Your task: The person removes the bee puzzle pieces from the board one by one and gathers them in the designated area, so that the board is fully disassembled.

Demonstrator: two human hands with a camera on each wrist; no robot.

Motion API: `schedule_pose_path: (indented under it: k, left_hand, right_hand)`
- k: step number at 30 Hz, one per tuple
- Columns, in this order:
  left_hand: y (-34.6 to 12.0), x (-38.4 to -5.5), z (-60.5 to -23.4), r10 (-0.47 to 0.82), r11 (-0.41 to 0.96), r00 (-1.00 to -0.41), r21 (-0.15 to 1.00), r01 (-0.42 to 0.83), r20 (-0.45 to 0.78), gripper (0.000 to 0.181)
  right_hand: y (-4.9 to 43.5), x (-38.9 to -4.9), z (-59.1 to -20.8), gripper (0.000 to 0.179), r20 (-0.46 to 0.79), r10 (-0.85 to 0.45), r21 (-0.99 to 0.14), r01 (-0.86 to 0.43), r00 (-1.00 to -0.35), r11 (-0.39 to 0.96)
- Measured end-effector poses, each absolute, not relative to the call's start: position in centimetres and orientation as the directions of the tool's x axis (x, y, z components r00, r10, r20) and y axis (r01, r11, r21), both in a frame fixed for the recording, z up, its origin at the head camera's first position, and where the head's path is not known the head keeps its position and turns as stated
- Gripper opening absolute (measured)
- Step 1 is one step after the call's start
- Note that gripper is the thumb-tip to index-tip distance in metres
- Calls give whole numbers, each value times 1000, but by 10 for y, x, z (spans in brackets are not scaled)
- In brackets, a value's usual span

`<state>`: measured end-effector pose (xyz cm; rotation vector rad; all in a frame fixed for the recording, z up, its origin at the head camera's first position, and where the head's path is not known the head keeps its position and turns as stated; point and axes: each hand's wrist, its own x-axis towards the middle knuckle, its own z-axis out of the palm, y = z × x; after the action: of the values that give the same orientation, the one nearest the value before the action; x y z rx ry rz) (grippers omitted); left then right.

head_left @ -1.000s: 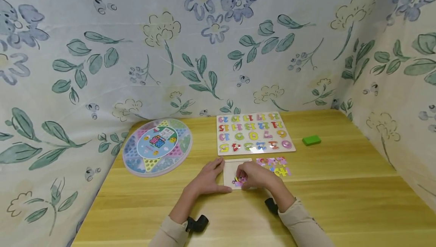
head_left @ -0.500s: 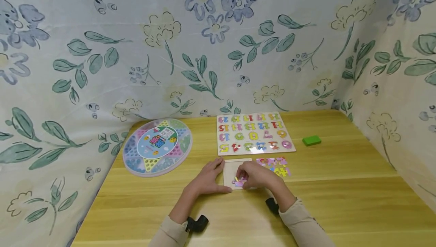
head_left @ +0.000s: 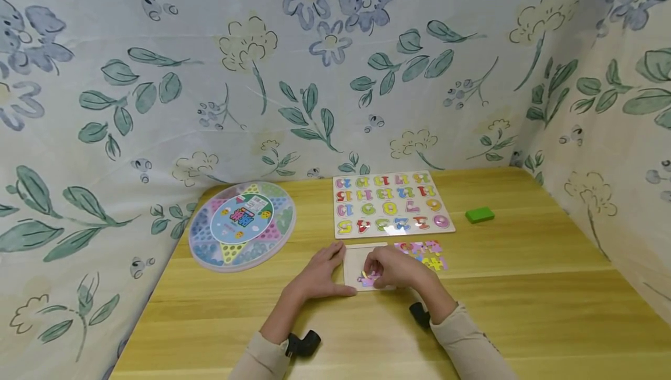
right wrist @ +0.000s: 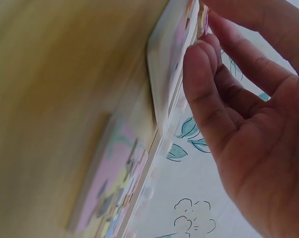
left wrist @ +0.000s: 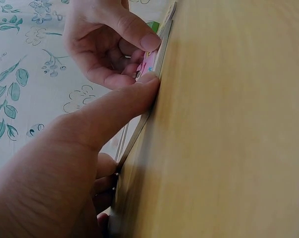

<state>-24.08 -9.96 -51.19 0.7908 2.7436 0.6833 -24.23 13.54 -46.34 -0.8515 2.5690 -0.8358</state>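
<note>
Left hand [head_left: 318, 275]: flat, fingers straight, steadying the thin square wooden tray [head_left: 355, 261].
Right hand [head_left: 397, 270]: pinches a pink jigsaw piece [head_left: 367, 278] on the tray.
Counter [head_left: 524, 298]: smooth wood grain.

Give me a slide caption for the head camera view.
Left hand steadies a small wooden puzzle tray while right hand pinches a pink jigsaw piece on it.

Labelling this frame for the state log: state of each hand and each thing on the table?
left hand: flat on the table, thumb against the small puzzle tray's near edge
right hand: pinches a pink puzzle piece at the tray
small puzzle tray: flat, mostly unfilled
loose puzzle pieces: clustered right of the tray
number board: flat, numbers seated
round game box: lid on
green block: untouched
</note>
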Motion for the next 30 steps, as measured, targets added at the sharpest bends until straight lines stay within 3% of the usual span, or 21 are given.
schedule_pose_path:
  k: [30]
  left_hand:
    - [-101,-241,-512,551,746,-833,483,458,-61,109]
  right_hand:
    - [139,-239,-462,20,-127,-574,-649,-370,-809,665]
